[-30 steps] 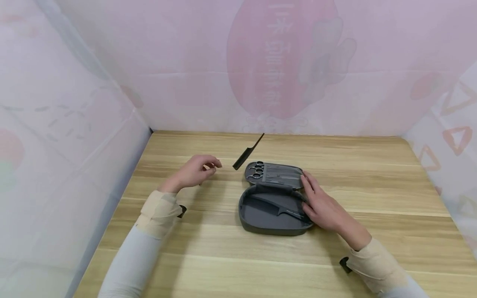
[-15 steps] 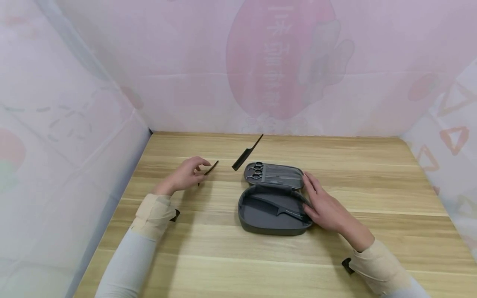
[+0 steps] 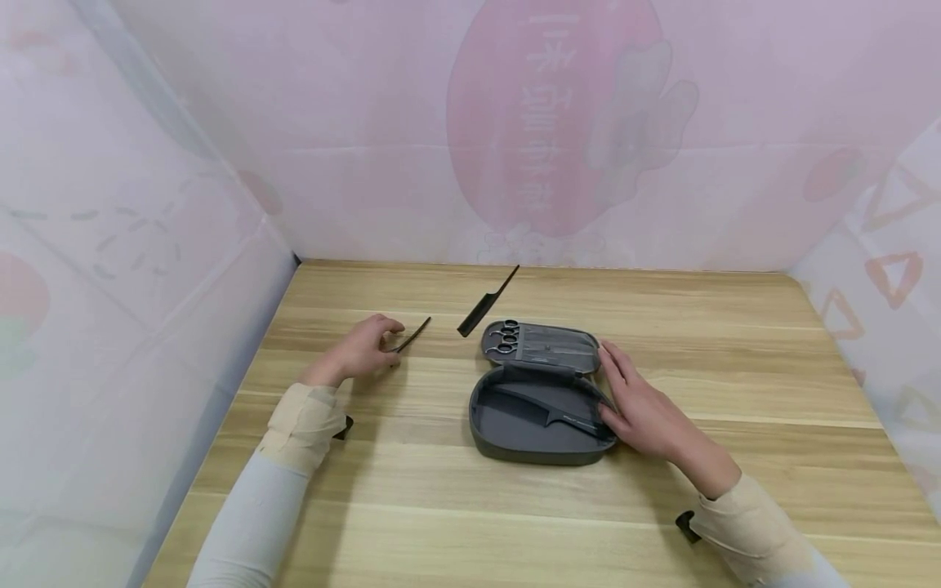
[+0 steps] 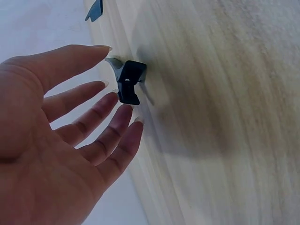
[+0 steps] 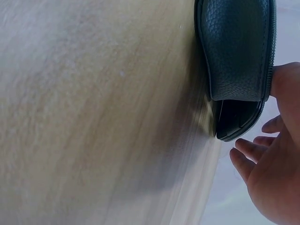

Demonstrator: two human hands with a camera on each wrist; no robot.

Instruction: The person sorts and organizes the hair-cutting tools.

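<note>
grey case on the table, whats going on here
A person sits at a wooden table with an open grey zip case holding scissors in its lid and a black comb in its base. The right hand rests against the case's right edge. The left hand lies open beside a small dark hair clip on the table, fingers straight, right at it. A black tail comb lies behind the case.

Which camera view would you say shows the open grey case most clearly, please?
The head view: the open grey case lies whole on the table, its tray and scissor loops visible, the right hand at its side. The right wrist view shows only its leather outside and zip edge. The left wrist view misses it.
</note>
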